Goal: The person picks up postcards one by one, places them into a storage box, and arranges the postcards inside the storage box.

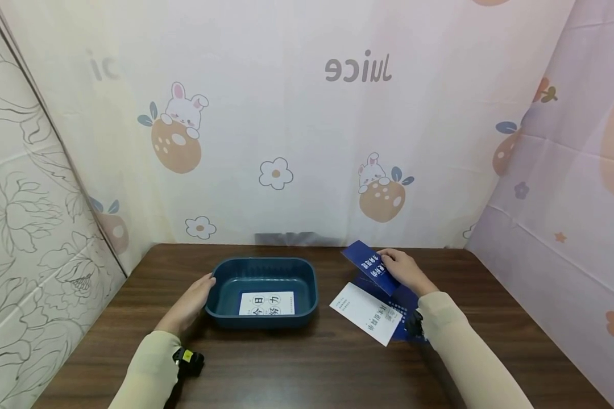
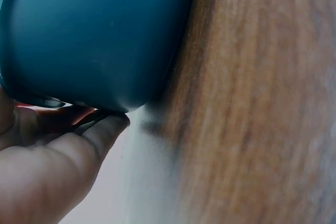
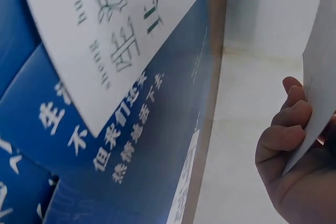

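A teal rectangular basin [image 1: 261, 322] stands left of centre on the table. My left hand [image 1: 188, 307] holds its left end; the left wrist view shows the thumb against the basin wall [image 2: 100, 35]. Inside the basin lies a white card [image 1: 267, 303] with dark characters and a blue edge beneath it. My right hand [image 1: 405, 271] pinches a blue card [image 1: 367, 263] with white characters, raised and tilted above a loose pile. In the right wrist view the card's pale back [image 3: 319, 72] faces the camera. The pile has a white card [image 1: 363, 311] over several blue cards [image 3: 136, 145].
The dark wood table [image 1: 297, 369] meets a printed curtain [image 1: 297, 125] at its back edge. Patterned cloth [image 1: 558, 238] hangs along the right side, and a floral panel [image 1: 36, 250] along the left. Each wrist wears a small black camera [image 1: 189, 362].
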`<state>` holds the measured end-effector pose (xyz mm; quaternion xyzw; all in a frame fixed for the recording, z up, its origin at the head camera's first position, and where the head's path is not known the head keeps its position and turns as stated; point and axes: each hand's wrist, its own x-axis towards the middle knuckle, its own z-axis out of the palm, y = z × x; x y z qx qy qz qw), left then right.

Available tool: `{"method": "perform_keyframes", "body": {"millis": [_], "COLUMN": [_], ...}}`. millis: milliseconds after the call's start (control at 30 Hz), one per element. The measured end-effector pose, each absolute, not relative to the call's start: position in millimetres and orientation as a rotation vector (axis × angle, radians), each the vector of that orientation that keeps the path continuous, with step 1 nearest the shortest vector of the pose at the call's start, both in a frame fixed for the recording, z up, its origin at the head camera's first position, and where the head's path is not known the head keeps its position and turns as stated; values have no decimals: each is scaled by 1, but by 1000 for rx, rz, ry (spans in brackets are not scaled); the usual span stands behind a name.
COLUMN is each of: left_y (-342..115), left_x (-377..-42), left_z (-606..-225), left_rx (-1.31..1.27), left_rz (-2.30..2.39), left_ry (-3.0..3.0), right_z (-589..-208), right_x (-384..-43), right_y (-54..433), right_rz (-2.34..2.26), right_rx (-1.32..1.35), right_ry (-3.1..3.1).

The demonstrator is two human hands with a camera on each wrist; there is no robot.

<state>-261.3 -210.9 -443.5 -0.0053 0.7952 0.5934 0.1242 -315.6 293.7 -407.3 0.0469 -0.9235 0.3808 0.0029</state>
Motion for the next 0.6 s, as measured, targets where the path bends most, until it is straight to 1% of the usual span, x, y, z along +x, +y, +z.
{"method": "perform_keyframes", "body": {"millis": [333,600], "left_y": [-211,-211], "left_x": [-261,-261], "left_z": [-443,-444], "left_rx": [-31,-10], "left_rz": [1704,1717], "left_ry": [2334,2331], "right_z": [-405,-395], "right_x": [-316,-314], "right_y": [275,250], "right_rz": [1138,1141], "right_rx": [215,301], "right_ry": [-2841,-2825]}}
